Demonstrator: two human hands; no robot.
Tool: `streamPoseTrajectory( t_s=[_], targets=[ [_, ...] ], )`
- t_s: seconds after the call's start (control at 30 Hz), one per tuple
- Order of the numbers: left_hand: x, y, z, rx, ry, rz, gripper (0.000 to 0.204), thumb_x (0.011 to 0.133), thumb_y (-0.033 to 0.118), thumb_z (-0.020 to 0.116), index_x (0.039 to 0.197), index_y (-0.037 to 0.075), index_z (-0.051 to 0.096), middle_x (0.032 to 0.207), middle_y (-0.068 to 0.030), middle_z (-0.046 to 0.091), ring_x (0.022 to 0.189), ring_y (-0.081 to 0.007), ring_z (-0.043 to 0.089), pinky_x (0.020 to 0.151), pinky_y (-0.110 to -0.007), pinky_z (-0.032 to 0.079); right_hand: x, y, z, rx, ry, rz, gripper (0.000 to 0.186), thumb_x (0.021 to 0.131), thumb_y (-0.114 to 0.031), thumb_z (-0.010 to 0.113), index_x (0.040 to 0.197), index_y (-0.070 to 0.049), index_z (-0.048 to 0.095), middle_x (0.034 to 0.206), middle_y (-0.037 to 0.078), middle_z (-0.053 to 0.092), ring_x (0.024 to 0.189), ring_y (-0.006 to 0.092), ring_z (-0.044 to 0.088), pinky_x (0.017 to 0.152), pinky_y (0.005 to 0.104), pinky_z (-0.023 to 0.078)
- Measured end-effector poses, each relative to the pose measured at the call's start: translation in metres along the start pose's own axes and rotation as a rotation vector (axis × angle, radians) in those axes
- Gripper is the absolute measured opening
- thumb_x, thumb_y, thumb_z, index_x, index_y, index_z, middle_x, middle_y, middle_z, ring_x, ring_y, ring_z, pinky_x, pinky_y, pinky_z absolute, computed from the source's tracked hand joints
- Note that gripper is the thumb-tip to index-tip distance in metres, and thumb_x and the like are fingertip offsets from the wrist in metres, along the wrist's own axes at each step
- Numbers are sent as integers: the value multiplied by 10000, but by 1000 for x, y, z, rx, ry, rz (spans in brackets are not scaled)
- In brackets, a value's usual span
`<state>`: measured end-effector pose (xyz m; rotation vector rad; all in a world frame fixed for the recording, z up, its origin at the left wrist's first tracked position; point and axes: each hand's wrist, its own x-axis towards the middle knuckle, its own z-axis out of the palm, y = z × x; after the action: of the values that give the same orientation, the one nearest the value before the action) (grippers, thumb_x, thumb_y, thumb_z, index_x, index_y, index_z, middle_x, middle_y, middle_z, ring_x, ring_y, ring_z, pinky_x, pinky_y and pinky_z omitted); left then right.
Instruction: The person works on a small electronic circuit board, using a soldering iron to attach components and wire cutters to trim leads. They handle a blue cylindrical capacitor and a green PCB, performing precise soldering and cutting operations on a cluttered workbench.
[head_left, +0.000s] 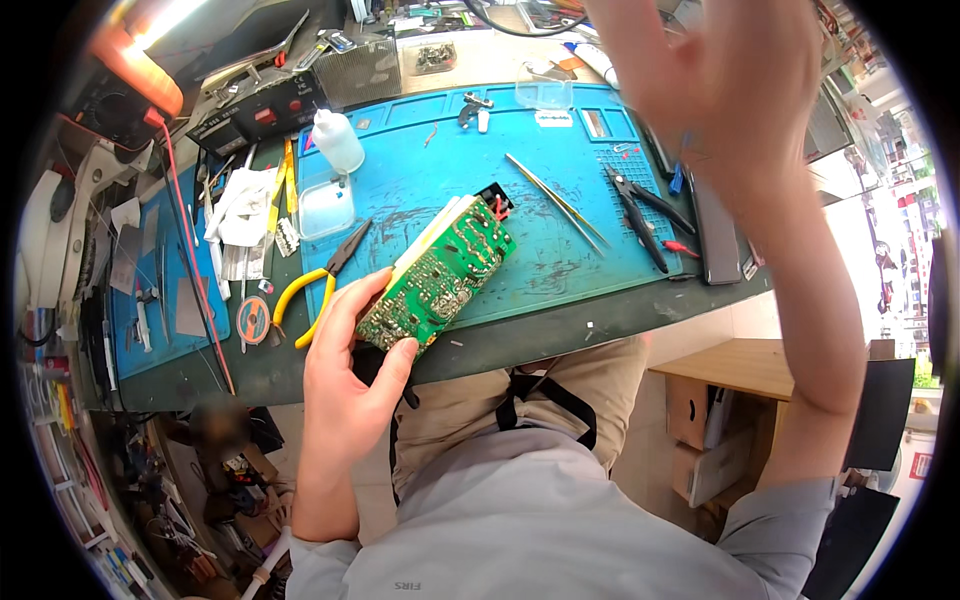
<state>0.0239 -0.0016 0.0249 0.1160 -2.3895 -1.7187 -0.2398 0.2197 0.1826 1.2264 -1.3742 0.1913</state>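
Observation:
My left hand grips the lower left end of a green circuit board, tilted over the mat's front edge, with a dark connector and red wire at its upper end. My right hand is raised at the top right, its fingertips out of frame, so I cannot tell what it holds. Near the board lie yellow-handled pliers, slim tweezers and black cutters on the blue mat.
A squeeze bottle and plastic box stand at the mat's left. A black instrument, orange lamp or device, cables and second mat crowd the left. A dark slab lies right. A wooden side desk is below right.

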Motion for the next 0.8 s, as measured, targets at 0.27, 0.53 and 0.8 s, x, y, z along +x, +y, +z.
streamPoseTrajectory(
  t_s=[0.27, 0.53, 0.8],
  targets=[
    [-8, 3, 35, 627, 154, 684, 459, 778, -74, 776, 1216, 59, 747, 1251, -81, 743, 1079, -264, 667, 935, -393, 513, -95, -64, -104, 121, -394, 497, 341, 911, -8, 738, 1251, -14, 709, 1163, 147, 729, 1047, 326, 696, 909, 393, 557],
    [-15, 4, 24, 574, -167, 607, 412, 776, -56, 751, 1166, 73, 781, 1328, -60, 711, 1181, -280, 610, 976, -394, 554, -147, -87, -143, 202, -730, 853, 311, 928, -118, 775, 1215, -8, 726, 1173, 152, 722, 1057, 332, 696, 923, 414, 555],
    [-18, 5, 31, 665, -197, 658, 664, 673, -62, 799, 1318, 42, 677, 1426, -169, 636, 1232, -370, 614, 1010, -442, 554, -158, -113, -129, 88, -942, 744, 582, 912, -352, 801, 1354, 0, 664, 1368, 161, 639, 1245, 349, 597, 1037, 461, 478]
  ],
)
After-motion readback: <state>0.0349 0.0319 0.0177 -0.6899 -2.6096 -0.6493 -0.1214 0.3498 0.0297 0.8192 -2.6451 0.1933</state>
